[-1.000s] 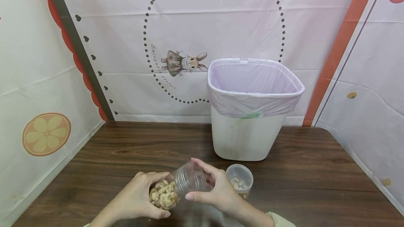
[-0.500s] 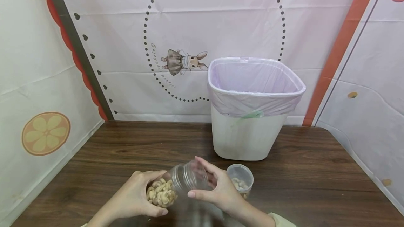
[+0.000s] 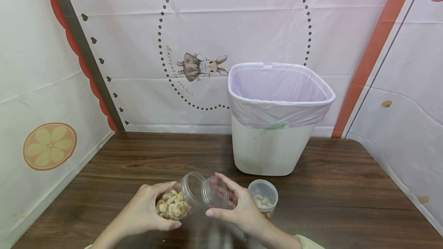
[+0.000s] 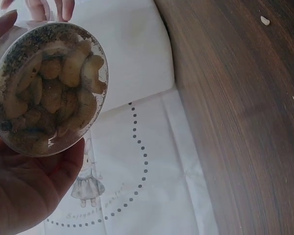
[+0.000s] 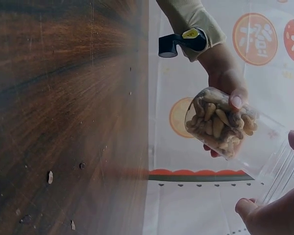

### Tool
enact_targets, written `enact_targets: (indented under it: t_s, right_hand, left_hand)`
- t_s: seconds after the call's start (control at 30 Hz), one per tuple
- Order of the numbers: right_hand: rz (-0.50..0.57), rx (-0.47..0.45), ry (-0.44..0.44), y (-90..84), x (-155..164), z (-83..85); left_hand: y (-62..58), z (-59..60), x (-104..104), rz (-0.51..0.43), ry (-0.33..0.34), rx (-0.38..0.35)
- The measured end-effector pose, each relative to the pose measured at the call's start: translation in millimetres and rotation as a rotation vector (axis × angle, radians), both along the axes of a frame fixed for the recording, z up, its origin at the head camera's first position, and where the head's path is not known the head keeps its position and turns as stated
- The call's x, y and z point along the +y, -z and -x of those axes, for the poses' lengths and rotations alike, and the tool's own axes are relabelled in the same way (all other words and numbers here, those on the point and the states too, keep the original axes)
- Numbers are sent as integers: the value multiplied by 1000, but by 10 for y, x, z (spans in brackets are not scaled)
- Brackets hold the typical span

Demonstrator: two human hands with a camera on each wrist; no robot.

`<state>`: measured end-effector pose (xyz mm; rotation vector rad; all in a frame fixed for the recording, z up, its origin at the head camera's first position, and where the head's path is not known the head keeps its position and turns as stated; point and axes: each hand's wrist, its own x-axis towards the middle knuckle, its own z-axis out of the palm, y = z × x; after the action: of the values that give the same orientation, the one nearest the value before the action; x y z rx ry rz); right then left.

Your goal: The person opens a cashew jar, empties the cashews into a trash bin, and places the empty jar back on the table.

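Note:
My left hand (image 3: 138, 212) grips a clear plastic jar (image 3: 174, 205) of cashews, tilted with its mouth to the right. In the left wrist view, the jar's base (image 4: 49, 93) shows cashews and dark crumbs. My right hand (image 3: 238, 206) holds a clear plastic container (image 3: 216, 193) with a ridged rim between thumb and fingers. No nuts are visible in it. The two rims face each other closely; I cannot tell if they touch. Beside the right hand stands another clear container (image 3: 263, 193), with nuts low inside.
A white bin (image 3: 266, 149) with a pale purple liner stands at the back right of the dark wooden table (image 3: 166, 149). Small bits (image 5: 50, 177) lie scattered on the tabletop. A printed cloth (image 3: 138, 49) hangs behind.
The left hand has drawn the cashew jar slightly left and up. Its rim now stands out from the container's rim. The right hand has shifted slightly right.

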<state>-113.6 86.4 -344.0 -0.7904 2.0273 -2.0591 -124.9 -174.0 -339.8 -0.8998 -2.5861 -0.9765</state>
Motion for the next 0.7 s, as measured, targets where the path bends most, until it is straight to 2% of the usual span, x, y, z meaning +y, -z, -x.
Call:
enact_targets:
  t_s: [0.2, 0.37, 0.7]
  right_hand:
    - [15, -3, 7, 15, -28, 11]
    - [-8, -17, 16, 21, -41, 9]
    - [-71, -13, 24, 112, -68, 37]
  left_hand:
    - [-20, 23, -41, -9, -86, 5]
    - [-30, 38, -71, -12, -139, 40]
    - [-41, 64, -119, -54, -146, -3]
